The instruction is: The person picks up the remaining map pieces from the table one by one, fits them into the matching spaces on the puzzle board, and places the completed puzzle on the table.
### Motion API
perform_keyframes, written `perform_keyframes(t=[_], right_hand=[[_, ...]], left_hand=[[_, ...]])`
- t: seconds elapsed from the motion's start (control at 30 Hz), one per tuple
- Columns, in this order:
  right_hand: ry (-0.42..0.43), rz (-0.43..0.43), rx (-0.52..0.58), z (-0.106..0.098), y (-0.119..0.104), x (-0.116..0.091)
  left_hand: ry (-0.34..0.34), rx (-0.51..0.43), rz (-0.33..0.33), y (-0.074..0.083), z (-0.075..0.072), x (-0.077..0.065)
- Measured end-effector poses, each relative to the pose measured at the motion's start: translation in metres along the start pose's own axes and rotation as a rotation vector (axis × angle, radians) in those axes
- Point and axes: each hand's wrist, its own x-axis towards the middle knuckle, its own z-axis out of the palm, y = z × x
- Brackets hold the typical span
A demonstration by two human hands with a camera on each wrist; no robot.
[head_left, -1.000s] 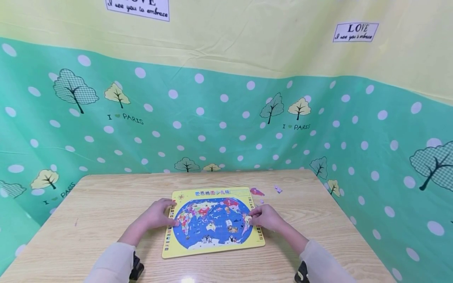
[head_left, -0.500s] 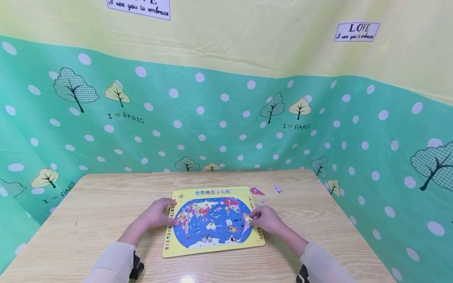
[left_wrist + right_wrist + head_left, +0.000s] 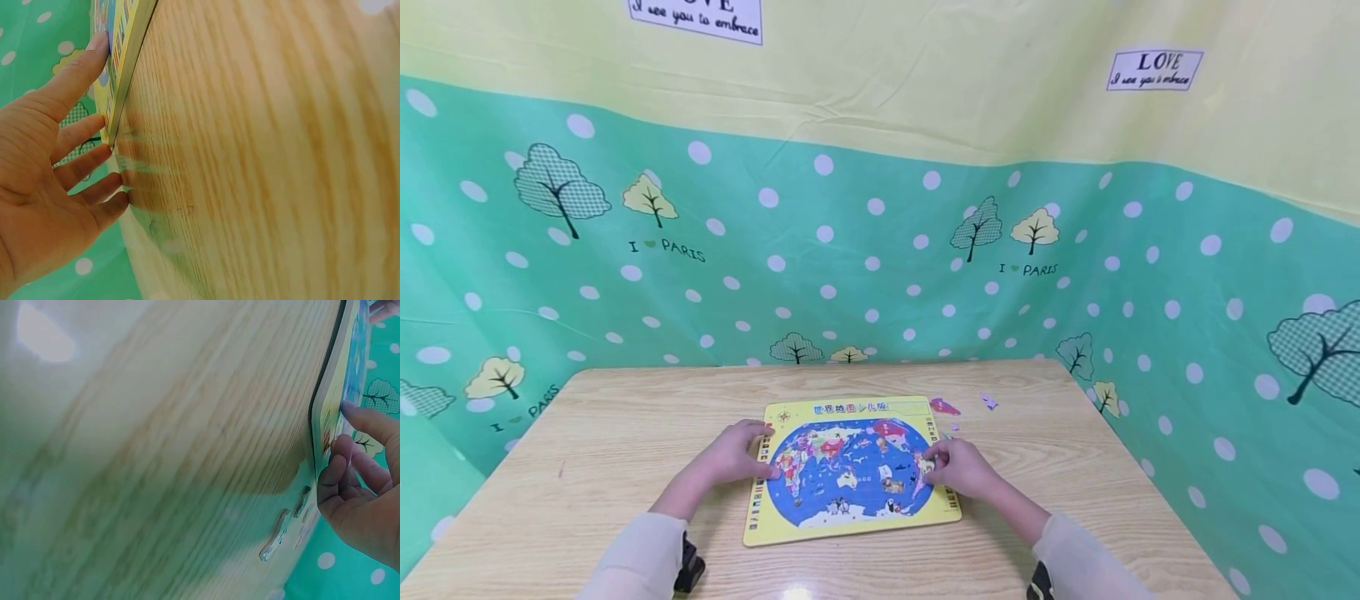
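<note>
A yellow-framed world map puzzle board (image 3: 850,533) lies flat on the wooden table, its blue oval filled with colourful map pieces. At its left edge is my left hand (image 3: 730,454), thumb resting on the face and fingers spread fairly straight along the side, also seen in the left wrist view. My right hand (image 3: 966,468) pinches a small map puzzle piece (image 3: 928,465) between thumb and index finger at the right side of the oval. The right wrist view shows its other fingers (image 3: 331,478) curled beside the board's edge; the piece is mostly hidden there.
Beyond the board's upper right corner lie loose pieces: a red one (image 3: 944,407), a purple one (image 3: 989,402) and a tiny one (image 3: 955,427). The table (image 3: 625,400) ends at a green dotted curtain (image 3: 850,275) behind and to the sides.
My right thumb and fingers have shifted slightly around the small piece at the oval's right side. The left hand and the board stay in place.
</note>
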Motion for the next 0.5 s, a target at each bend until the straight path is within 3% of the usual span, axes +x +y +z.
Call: perform_keyframes(t=[0.5], right_hand=[[-0.023, 0.04, -0.036, -0.0002, 0.0006, 0.0032]], left_hand=[[-0.002, -0.011, -0.008, 0.0009, -0.0001, 0.0]])
